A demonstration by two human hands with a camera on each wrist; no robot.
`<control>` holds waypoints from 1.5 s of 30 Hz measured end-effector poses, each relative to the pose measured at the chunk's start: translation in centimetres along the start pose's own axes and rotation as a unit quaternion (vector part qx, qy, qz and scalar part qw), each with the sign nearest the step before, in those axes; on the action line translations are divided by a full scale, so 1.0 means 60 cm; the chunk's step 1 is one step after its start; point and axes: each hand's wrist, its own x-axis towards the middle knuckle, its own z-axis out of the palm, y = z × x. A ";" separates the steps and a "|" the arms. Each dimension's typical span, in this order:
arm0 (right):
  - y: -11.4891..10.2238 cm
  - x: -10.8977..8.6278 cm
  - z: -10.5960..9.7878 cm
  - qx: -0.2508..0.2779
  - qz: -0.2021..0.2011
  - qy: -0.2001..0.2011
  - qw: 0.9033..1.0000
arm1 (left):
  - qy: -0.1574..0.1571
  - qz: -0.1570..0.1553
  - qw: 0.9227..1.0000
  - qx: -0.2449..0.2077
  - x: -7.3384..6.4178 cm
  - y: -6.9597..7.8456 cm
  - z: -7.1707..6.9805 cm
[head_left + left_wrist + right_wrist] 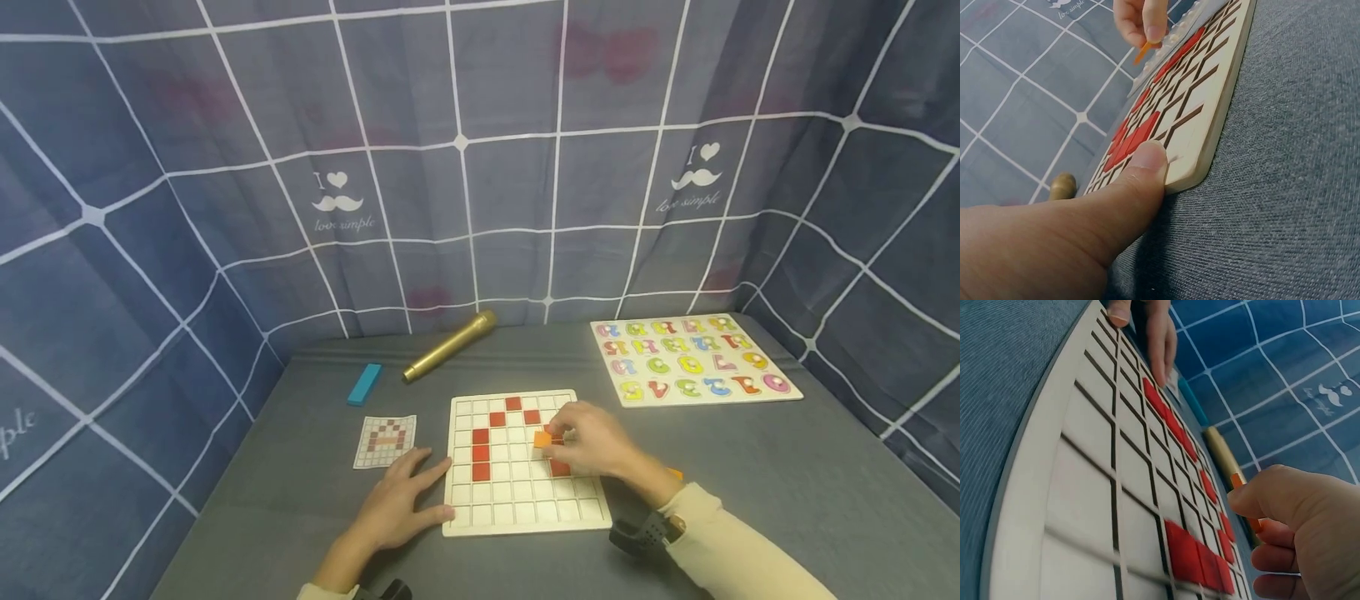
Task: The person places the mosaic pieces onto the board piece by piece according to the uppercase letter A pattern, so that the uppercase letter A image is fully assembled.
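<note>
A cream grid board [513, 493] lies on the grey cloth, with red square tiles [480, 453] set in its cells in an arch-like pattern. Between thumb and fingers my right hand [597, 442] pinches an orange square tile [542, 439], held over the right half of the board; in the right wrist view the tile [1246, 503] shows edge-on. My left hand [397, 504] rests at the board's left edge with its fingers spread. Its thumb [1147, 159] presses the board's corner in the left wrist view. Some red tiles are partly hidden behind my right hand.
A small printed pattern card [385, 442] lies left of the board, below a blue bar [364, 384]. Behind them is a gold microphone [450, 346]. A number puzzle board [626, 395] lies at the back right. Another orange piece [677, 473] peeks out behind my right wrist.
</note>
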 end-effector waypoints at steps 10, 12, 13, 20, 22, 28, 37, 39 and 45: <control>-0.033 0.028 0.039 -0.004 -0.046 -0.016 0.999 | 0.001 0.007 1.000 -0.003 0.002 0.000 0.001; -0.038 0.031 0.044 -0.009 -0.059 -0.016 0.998 | 0.001 0.008 1.000 -0.002 0.002 0.000 0.000; -0.041 0.033 0.046 -0.013 -0.065 -0.017 0.998 | 0.002 0.008 1.000 -0.004 0.003 0.000 0.000; -0.050 0.037 0.057 -0.045 -0.087 -0.023 0.995 | 0.006 0.006 1.000 -0.002 0.005 0.001 0.002; -0.051 0.038 0.058 -0.049 -0.095 -0.018 0.994 | 0.006 0.005 1.000 -0.002 0.006 0.001 0.002; -0.057 0.040 0.060 -0.056 -0.101 -0.013 0.993 | 0.007 0.006 1.000 -0.006 0.005 0.000 0.004; -0.058 0.042 0.065 -0.073 -0.095 -0.023 0.993 | 0.009 0.009 1.000 -0.001 0.004 0.001 0.005; -0.059 0.042 0.065 -0.074 -0.097 -0.022 0.992 | 0.008 0.008 1.000 -0.001 0.004 0.001 0.005; -0.061 0.042 0.068 -0.069 -0.089 -0.032 0.993 | 0.006 0.003 1.000 -0.004 0.002 0.001 0.003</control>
